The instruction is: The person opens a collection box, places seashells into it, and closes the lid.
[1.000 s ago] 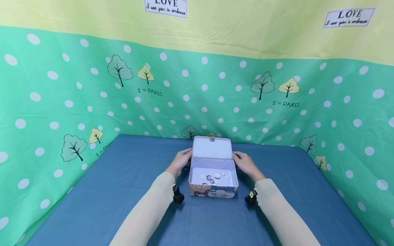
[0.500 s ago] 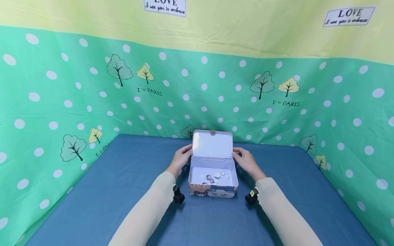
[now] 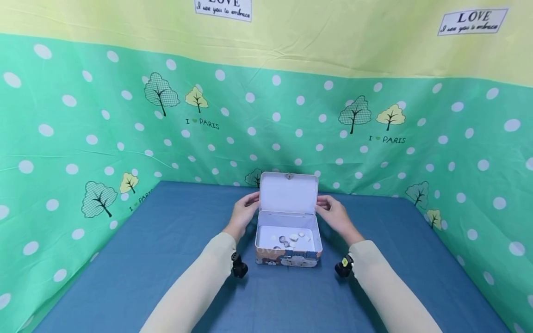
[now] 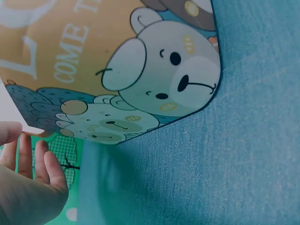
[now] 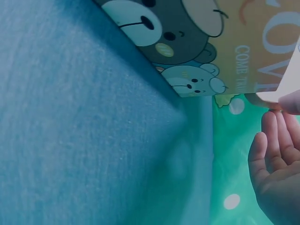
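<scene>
A tin box (image 3: 287, 258) printed with cartoon bears stands on the table with its lid (image 3: 288, 192) tilted up at the back, white inside showing. Several small shell-like pieces (image 3: 294, 237) lie on its white floor. At the lid's left edge my left hand (image 3: 244, 213) pinches the rim; the left wrist view has the thumb (image 4: 9, 131) on the inner face and fingers beyond the edge. My right hand (image 3: 335, 216) pinches the right rim in the same way, its thumb (image 5: 290, 101) against the white inside in the right wrist view. The bear-printed side wall (image 4: 159, 70) fills much of that left view.
Blue cloth (image 3: 166, 259) covers the table around the box. Close behind the lid hangs a green dotted curtain (image 3: 233, 148), with more of it along both sides. Each wrist carries a small black camera, such as the left camera (image 3: 239, 266).
The lid has swung up from leaning back to a more upright stance, its top edge higher. Both hands have risen slightly with it. The box and the pieces inside have stayed put.
</scene>
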A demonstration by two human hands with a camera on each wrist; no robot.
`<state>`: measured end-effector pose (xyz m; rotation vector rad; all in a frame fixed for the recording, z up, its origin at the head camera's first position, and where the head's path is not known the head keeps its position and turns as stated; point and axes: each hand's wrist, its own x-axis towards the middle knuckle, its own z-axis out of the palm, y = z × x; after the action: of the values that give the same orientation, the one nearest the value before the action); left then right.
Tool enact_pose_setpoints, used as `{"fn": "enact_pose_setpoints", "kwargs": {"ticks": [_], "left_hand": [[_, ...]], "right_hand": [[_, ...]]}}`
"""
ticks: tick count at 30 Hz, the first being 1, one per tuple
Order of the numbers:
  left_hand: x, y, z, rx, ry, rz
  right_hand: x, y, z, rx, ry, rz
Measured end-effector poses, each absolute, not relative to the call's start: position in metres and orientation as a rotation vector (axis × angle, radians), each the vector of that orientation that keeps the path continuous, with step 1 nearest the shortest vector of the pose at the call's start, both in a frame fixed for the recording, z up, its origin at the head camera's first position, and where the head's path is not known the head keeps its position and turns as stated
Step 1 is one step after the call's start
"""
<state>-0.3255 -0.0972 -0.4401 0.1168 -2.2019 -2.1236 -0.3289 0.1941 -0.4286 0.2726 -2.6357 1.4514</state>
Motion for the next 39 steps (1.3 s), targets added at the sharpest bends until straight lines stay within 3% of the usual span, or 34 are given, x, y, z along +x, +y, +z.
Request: {"fn": "enact_pose_setpoints", "kwargs": {"ticks": [39], "left_hand": [[-0.289,-0.123,-0.417,-0.169,-2.409,-1.867]], "right_hand": [[-0.302,0.207,-0.416,0.466,-2.687,1.242]]}}
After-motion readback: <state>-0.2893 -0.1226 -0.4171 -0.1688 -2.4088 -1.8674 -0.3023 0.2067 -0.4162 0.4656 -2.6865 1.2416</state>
